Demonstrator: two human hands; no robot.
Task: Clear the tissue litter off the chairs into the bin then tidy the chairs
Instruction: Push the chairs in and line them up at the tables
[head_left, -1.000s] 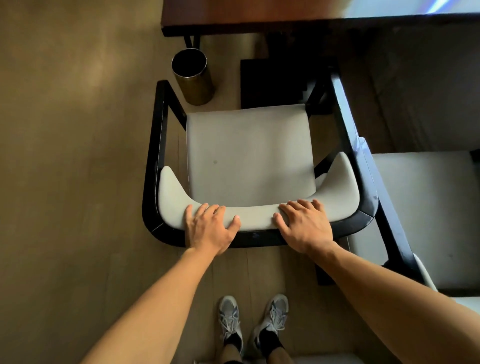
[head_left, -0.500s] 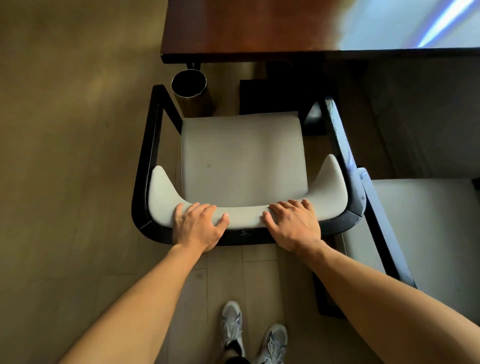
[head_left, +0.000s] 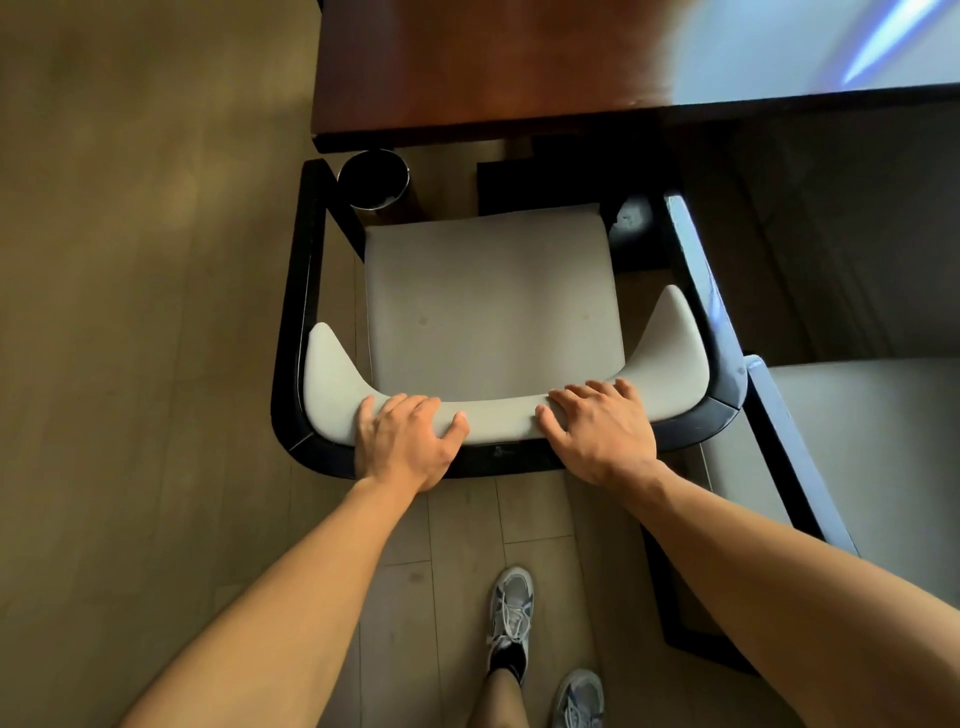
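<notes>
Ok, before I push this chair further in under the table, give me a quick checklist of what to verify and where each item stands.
1. Seat free of tissue: the chair seat shows no litter. Ok.
2. Grip: left hand and right hand both rest on the padded backrest, fingers curled over its top edge. Ok.
3. Bin clearance: the bin stands right at the chair's front left corner and could get knocked. Not ok.
4. Room under the table: the space beneath is in shadow. Cannot tell.
5. Neighbouring chair: sits very close on the right; whether the frames touch is unclear. Cannot tell.
</notes>
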